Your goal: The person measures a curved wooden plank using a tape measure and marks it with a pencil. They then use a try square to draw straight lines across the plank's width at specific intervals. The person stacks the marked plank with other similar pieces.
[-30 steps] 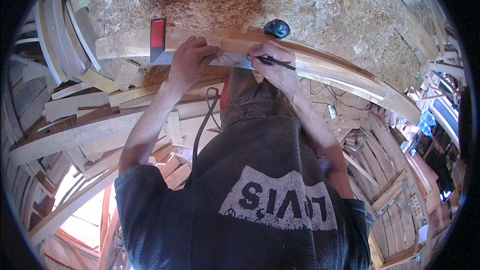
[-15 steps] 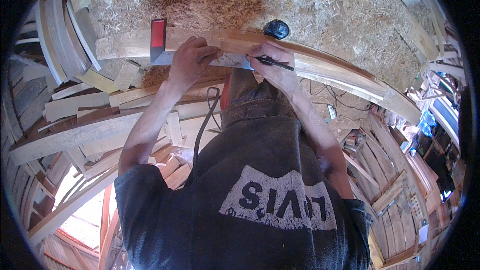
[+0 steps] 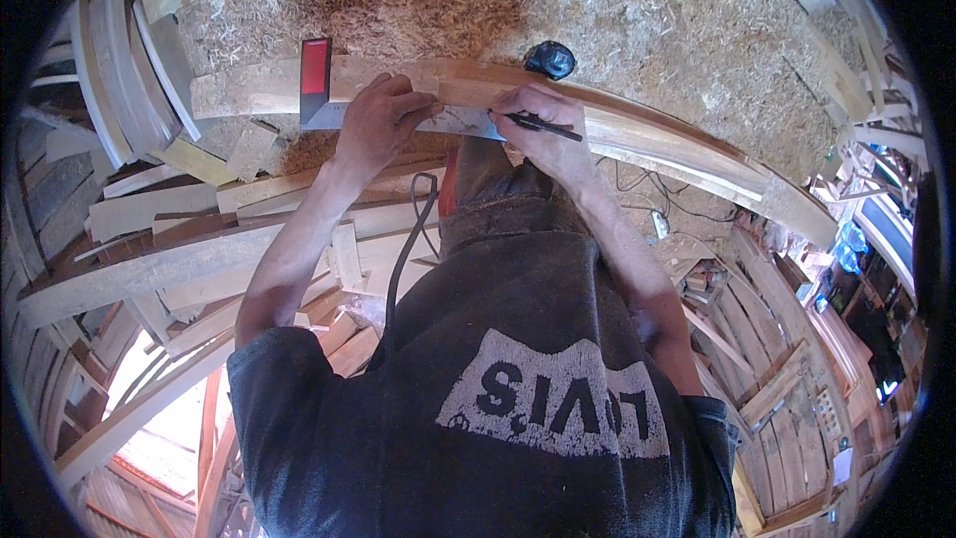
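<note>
Square (image 3: 315, 70) runs under the left hand (image 3: 378, 125), can't tell if gripped; right hand (image 3: 546, 144) pinches a pen (image 3: 543, 125) near its right end.

Dark short-sleeved shirt (image 3: 393, 408); cracked pale chest print (image 3: 533, 367)

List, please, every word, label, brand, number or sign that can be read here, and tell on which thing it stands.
Dark shirt: one line of large dark letters on a pale panel, upside down in this view; I leave the wording uncopied.
Metal square: any marks are too small to read.
Black pen: nothing readable.
Pale rectangle at lower right: too small to read.
</note>
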`<state>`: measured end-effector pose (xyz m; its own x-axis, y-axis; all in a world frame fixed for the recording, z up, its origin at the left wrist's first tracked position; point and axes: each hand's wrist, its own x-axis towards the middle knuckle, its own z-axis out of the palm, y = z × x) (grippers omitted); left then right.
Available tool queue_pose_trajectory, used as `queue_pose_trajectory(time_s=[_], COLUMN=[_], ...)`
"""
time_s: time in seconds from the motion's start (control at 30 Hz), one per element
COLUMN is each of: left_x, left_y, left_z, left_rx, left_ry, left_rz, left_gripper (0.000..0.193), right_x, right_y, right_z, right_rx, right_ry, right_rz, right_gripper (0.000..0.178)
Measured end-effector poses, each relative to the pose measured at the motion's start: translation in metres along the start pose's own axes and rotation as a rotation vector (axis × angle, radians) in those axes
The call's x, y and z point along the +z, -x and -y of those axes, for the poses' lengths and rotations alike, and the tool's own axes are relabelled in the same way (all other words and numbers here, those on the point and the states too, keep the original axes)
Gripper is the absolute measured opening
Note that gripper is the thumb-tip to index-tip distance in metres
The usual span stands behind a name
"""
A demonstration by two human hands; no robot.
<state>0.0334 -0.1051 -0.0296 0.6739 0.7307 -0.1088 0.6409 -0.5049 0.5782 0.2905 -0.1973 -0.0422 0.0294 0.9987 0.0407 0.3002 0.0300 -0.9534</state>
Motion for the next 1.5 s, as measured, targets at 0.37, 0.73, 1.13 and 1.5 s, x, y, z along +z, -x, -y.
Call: queue_pose_trajectory(time_s=[0.37,0.73,1.13,1.5], left_x=[-0.001,-0.007,0.025,0.116], left_y=[-0.001,0.026,-0.031,-0.116], left_z=[0.001,-0.017,-0.151,-0.245], left_rx=[0.016,-0.049,0.144,0.212], left_ry=[0.001,0.087,0.212,0.21], left_rz=[0.014,0.043,0.185,0.316], left_gripper=[0.023,0.019,0.015,0.022], right_x=[0.0,-0.089,-0.109,-0.23], right_y=[0.002,0.048,0.148,0.208], right_z=[-0.001,0.033,0.055,-0.017], right_rx=[0.032,0.481,0.725,0.668], right_ry=[-0.013,-0.393,-0.743,-0.795], right_rz=[-0.003,-0.438,-0.496,-1.045], right_gripper=[0.007,0.031,0.022,0.013])
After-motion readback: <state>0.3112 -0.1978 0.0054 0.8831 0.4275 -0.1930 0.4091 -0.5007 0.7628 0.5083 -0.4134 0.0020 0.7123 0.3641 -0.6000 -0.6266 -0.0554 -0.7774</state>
